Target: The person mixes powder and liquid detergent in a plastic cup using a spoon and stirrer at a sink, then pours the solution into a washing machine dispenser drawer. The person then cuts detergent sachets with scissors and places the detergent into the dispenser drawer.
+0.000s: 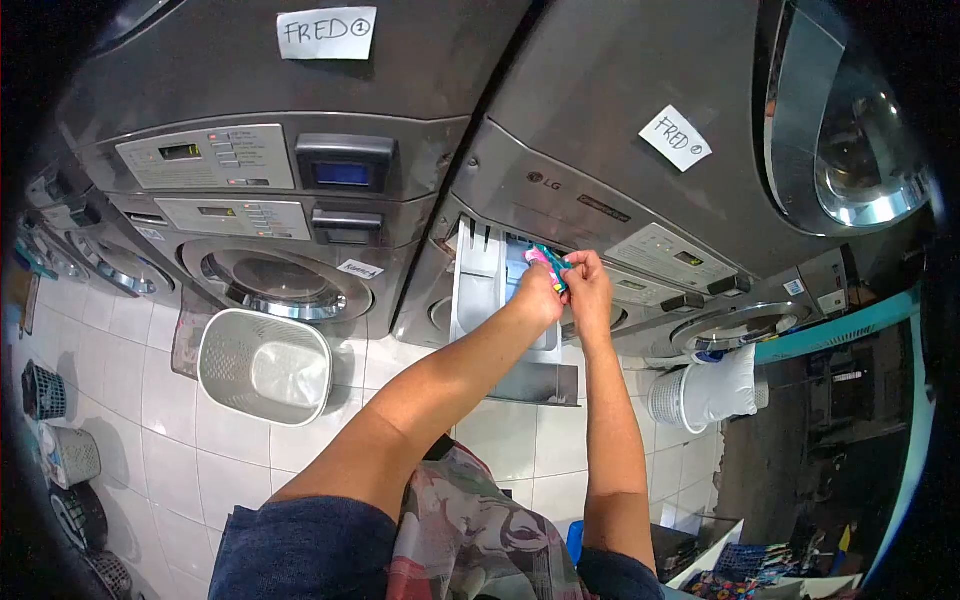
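Both hands are closed on a small colourful packet (546, 257), pink, teal and blue, that looks like a detergent sachet. My left hand (538, 292) pinches its near left side, while the fingers of my right hand (590, 286) grip the right side. The packet is held over a pulled-out detergent drawer (479, 297) with white and bluish compartments, on the front of a grey LG washing machine (510, 172). My hands and left forearm cover part of the drawer. Whether the packet is torn cannot be made out.
A pale laundry basket (264, 366) stands on the tiled floor to the left, in front of another machine. On the right, a white basket (690, 397) has a white bag on it. More baskets (70, 455) line the far left. Paper labels (326, 33) are stuck on the machines.
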Motion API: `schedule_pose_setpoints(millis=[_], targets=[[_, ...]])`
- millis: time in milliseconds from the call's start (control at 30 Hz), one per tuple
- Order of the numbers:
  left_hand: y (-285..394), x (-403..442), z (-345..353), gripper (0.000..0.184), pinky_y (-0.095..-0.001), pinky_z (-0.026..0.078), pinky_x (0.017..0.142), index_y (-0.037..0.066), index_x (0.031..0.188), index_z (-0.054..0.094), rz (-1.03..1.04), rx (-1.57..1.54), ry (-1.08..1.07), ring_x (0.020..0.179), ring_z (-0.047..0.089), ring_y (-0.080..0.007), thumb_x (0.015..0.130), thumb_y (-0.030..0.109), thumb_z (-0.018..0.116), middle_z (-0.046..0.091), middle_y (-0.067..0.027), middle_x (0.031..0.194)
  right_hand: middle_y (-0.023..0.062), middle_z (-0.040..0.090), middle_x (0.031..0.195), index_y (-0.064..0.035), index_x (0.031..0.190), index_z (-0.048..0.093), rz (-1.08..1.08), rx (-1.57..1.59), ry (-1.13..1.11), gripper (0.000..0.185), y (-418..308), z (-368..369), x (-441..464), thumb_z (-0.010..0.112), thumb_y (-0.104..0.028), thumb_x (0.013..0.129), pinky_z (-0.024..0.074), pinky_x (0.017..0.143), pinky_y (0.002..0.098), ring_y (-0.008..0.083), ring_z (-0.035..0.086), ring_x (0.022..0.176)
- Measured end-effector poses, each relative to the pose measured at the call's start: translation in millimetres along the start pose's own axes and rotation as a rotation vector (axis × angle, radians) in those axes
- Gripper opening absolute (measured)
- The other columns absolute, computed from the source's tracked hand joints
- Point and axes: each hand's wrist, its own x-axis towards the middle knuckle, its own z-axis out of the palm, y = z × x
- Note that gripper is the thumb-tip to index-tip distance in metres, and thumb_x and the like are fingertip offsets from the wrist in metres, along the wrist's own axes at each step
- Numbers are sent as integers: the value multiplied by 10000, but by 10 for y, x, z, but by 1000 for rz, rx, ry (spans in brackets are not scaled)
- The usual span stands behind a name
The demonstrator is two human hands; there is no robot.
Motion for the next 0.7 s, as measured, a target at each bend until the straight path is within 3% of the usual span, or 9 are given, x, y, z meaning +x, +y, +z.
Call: schedule_pose_setpoints(millis=[200,333,433,533,567,667,700], targets=[[127,-521,285,319,-396,395,953,58,1078,473,-99,-156,-19,1052,545,-252,933,314,350,588,-130,1050,110,547,655,-29,783,575,-327,-439,133,46,-124,71,-44,556,-49,746,424,575,339,209,547,604],[71,-340,163,289,-383,438,873,66,1080,472,-78,-72,-40,988,566,-247,923,295,392,590,-122,1036,115,573,712,-25,765,574,-445,-544,103,45,-149,47,-29,563,-64,747,439,615,351,219,567,657],[18,-175,79,269,-391,456,811,72,1082,473,-1,21,-27,949,573,-245,928,271,378,593,-111,1027,96,578,694,-22,787,550,-223,-299,42,91,-131,-22,-20,573,-110,784,441,617,346,205,571,651],[18,-222,100,258,-405,460,781,71,1085,473,-4,14,-66,936,577,-244,934,247,360,597,-101,1023,72,574,672,-26,847,531,96,-50,171,169,-365,-14,-87,588,-183,819,441,546,318,166,558,586],[25,-243,124,258,-411,459,784,70,1085,474,-25,-13,-36,936,577,-244,936,241,351,599,-99,1024,56,565,654,-28,896,513,86,-129,185,243,-317,-11,-31,596,-248,833,416,454,280,123,530,518],[58,-345,170,282,-407,453,804,62,1080,480,-76,11,26,946,577,-241,944,247,318,601,-103,1027,48,560,643,-27,904,517,257,-171,-32,260,-303,-54,-38,594,-264,832,414,444,289,122,529,509],[73,-383,186,294,-402,451,812,59,1078,482,-91,35,43,951,577,-239,947,254,305,601,-106,1029,79,564,627,-20,929,519,139,-187,-64,237,-220,-55,-17,574,-228,831,436,507,335,182,567,539]])
